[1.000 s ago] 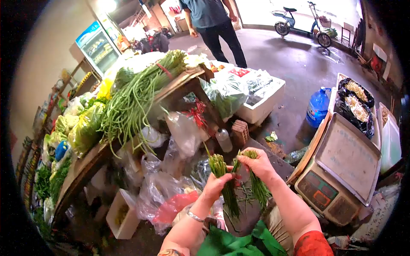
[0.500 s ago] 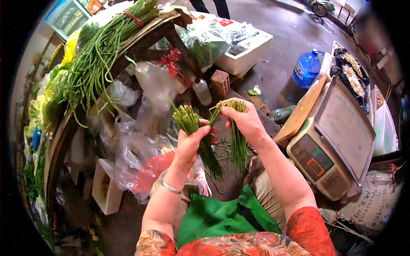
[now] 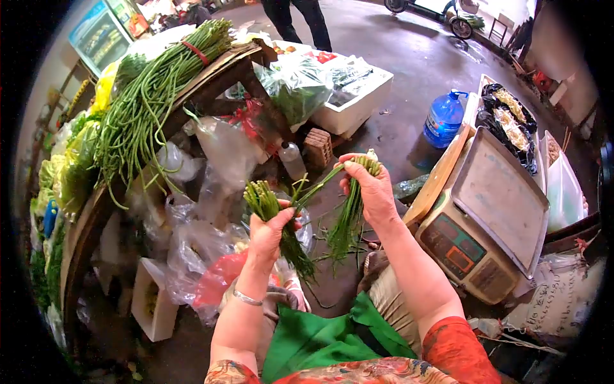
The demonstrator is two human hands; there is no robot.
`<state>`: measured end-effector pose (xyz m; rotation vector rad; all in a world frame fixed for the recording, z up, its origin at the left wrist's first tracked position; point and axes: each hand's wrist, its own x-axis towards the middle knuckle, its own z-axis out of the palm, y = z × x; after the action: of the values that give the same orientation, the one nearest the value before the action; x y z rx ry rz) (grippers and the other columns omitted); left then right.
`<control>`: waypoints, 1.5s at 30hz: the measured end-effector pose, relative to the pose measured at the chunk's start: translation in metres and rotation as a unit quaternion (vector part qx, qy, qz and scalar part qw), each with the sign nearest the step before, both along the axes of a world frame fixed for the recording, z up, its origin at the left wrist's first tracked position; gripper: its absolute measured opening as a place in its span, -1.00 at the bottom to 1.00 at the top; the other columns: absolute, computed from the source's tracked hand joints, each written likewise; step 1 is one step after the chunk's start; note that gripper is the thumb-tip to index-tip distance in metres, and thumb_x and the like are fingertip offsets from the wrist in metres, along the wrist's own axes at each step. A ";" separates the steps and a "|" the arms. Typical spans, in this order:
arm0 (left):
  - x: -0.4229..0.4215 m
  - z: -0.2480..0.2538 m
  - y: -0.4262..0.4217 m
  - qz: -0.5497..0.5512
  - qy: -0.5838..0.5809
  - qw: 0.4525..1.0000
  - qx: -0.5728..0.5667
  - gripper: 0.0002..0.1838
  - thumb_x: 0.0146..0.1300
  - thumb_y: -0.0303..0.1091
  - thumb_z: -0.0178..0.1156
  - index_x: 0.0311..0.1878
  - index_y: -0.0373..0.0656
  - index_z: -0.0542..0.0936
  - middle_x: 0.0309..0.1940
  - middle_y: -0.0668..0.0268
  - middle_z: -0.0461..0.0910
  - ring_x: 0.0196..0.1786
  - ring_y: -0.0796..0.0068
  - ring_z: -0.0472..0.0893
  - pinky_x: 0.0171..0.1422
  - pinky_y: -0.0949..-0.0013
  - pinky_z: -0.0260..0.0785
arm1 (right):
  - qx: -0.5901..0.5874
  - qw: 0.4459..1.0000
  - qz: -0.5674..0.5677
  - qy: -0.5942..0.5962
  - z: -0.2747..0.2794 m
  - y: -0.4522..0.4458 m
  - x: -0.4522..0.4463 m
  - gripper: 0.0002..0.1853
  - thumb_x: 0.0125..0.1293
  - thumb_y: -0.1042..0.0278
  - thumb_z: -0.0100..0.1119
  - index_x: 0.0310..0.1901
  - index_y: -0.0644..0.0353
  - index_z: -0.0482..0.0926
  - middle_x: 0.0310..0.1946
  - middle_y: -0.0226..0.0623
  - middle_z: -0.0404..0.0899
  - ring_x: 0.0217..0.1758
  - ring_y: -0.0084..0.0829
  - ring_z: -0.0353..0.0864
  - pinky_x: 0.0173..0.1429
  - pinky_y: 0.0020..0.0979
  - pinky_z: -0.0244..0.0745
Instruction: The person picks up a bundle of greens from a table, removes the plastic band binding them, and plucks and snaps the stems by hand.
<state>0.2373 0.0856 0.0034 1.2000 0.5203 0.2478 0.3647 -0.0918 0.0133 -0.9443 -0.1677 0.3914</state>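
Observation:
My left hand is closed around a bunch of thin green stalks, their pale cut ends up and their darker ends hanging down. My right hand grips a second bunch of green stalks, which droops below the fingers. A few stalks stretch slantwise between the two hands, pinched at the right thumb and reaching the left fingers. Both hands are above my lap, over a green apron. Loose stalk scraps lie on the dark surface below the right bunch.
A digital scale stands at the right beside a wooden board and a blue water jug. Long beans cover the left stand. Plastic bags hang below it; a white foam box is ahead. A person's legs show behind.
My hands have moved farther apart, the left one lower in view. The stalks between them now stretch across the gap. The camera view has shifted, showing more of the background.

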 end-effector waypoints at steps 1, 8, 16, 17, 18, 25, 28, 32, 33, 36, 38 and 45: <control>-0.001 0.000 0.003 0.018 -0.007 1.000 0.011 -0.79 0.13 -0.54 0.28 -0.15 -0.25 0.54 -0.42 0.24 0.61 -0.51 0.38 0.62 -0.39 0.37 0.54 | 0.016 1.000 -0.017 -0.001 0.000 -0.003 0.003 -0.88 0.31 0.43 0.13 -0.18 0.14 0.64 -0.34 -0.46 0.65 -0.41 -0.65 0.55 -0.35 -0.58 0.45; -0.011 0.002 0.032 0.121 -0.013 0.991 0.061 -0.74 0.13 -0.49 0.26 -0.11 -0.25 0.48 -0.39 0.21 0.61 -0.48 0.42 0.57 -0.39 0.39 0.47 | 0.113 0.989 -0.096 0.016 0.001 -0.015 0.022 -0.88 0.33 0.44 0.03 -0.16 0.19 0.53 -0.22 -0.17 0.67 -0.17 -0.34 0.65 -0.16 -0.35 0.59; -0.015 0.008 0.042 0.158 -0.043 0.986 0.013 -0.73 0.12 -0.50 0.28 -0.12 -0.28 0.49 -0.44 0.21 0.61 -0.51 0.45 0.58 -0.39 0.42 0.45 | 0.081 0.992 -0.089 0.036 -0.002 -0.011 0.020 -0.91 0.30 0.46 0.08 -0.21 0.20 0.56 -0.44 -0.33 0.61 -0.41 -0.41 0.63 -0.23 -0.38 0.58; -0.015 0.012 0.036 0.136 -0.040 0.990 0.024 -0.73 0.11 -0.50 0.29 -0.11 -0.26 0.49 -0.43 0.19 0.62 -0.50 0.44 0.59 -0.37 0.43 0.46 | 0.083 0.992 -0.082 0.038 -0.005 -0.006 0.018 -0.91 0.30 0.46 0.08 -0.21 0.20 0.56 -0.44 -0.33 0.61 -0.41 -0.41 0.63 -0.23 -0.38 0.58; -0.015 0.010 0.034 0.107 -0.042 0.993 0.011 -0.73 0.11 -0.50 0.29 -0.12 -0.26 0.50 -0.43 0.19 0.62 -0.50 0.44 0.58 -0.37 0.42 0.46 | 0.049 0.998 -0.026 0.001 -0.007 -0.003 0.016 -0.91 0.28 0.46 0.12 -0.21 0.20 0.57 -0.47 -0.37 0.59 -0.45 -0.49 0.58 -0.26 -0.42 0.56; -0.009 0.008 0.022 -0.014 0.005 0.998 -0.066 -0.77 0.14 -0.54 0.27 -0.14 -0.20 0.49 -0.41 0.16 0.61 -0.44 0.40 0.60 -0.39 0.40 0.53 | -0.020 0.991 0.130 -0.013 -0.004 0.005 0.002 -0.89 0.22 0.41 0.26 -0.23 0.20 0.62 -0.52 -0.46 0.56 -0.51 -0.61 0.50 -0.38 -0.54 0.40; -0.010 0.010 0.019 -0.025 0.009 0.997 -0.076 -0.75 0.15 -0.53 0.26 -0.12 -0.19 0.47 -0.41 0.17 0.61 -0.44 0.40 0.60 -0.39 0.41 0.51 | 0.041 0.988 0.147 0.040 0.001 0.000 0.005 -0.88 0.27 0.39 0.20 -0.23 0.24 0.61 -0.44 -0.30 0.63 -0.42 -0.45 0.61 -0.28 -0.46 0.53; -0.007 0.011 0.015 -0.048 0.014 0.996 -0.076 -0.72 0.17 -0.51 0.26 -0.07 -0.20 0.45 -0.39 0.19 0.61 -0.41 0.41 0.60 -0.37 0.42 0.50 | 0.077 0.983 0.158 0.060 0.002 0.000 0.003 -0.84 0.31 0.36 0.15 -0.19 0.26 0.59 -0.30 -0.26 0.65 -0.28 -0.44 0.66 -0.17 -0.40 0.62; -0.006 0.012 0.013 -0.046 0.014 0.996 -0.076 -0.72 0.17 -0.51 0.26 -0.07 -0.20 0.45 -0.39 0.19 0.61 -0.41 0.41 0.60 -0.37 0.42 0.50 | 0.077 0.982 0.160 0.061 0.002 0.001 0.003 -0.84 0.31 0.36 0.15 -0.19 0.26 0.59 -0.30 -0.26 0.65 -0.28 -0.44 0.66 -0.17 -0.40 0.62; -0.003 0.014 0.009 -0.056 0.012 0.992 -0.114 -0.72 0.22 -0.44 0.28 -0.05 -0.23 0.45 -0.28 0.17 0.61 -0.40 0.42 0.59 -0.39 0.45 0.48 | 0.046 0.982 0.162 0.083 0.001 0.002 0.002 -0.83 0.30 0.36 0.17 -0.15 0.26 0.58 -0.33 -0.30 0.63 -0.30 -0.47 0.64 -0.18 -0.42 0.61; -0.002 0.015 0.009 -0.076 0.018 0.991 -0.105 -0.72 0.21 -0.45 0.29 -0.06 -0.24 0.46 -0.28 0.19 0.62 -0.38 0.43 0.60 -0.39 0.46 0.48 | 0.045 0.980 0.179 0.078 -0.003 0.002 0.003 -0.82 0.29 0.36 0.19 -0.14 0.25 0.59 -0.38 -0.36 0.59 -0.34 -0.52 0.61 -0.22 -0.47 0.58; 0.005 0.017 -0.003 -0.067 0.007 0.997 -0.049 -0.66 0.04 -0.53 0.38 -0.09 -0.25 0.55 -0.33 0.31 0.63 -0.44 0.58 0.54 -0.36 0.53 0.38 | 0.027 0.974 0.212 0.075 -0.001 0.006 -0.004 -0.81 0.28 0.35 0.23 -0.12 0.22 0.60 -0.41 -0.44 0.56 -0.37 -0.61 0.57 -0.29 -0.55 0.51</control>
<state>0.2423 0.0824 0.0205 1.1360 0.4568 0.0994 0.3604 -0.0856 0.0119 -0.8190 -0.2413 0.8469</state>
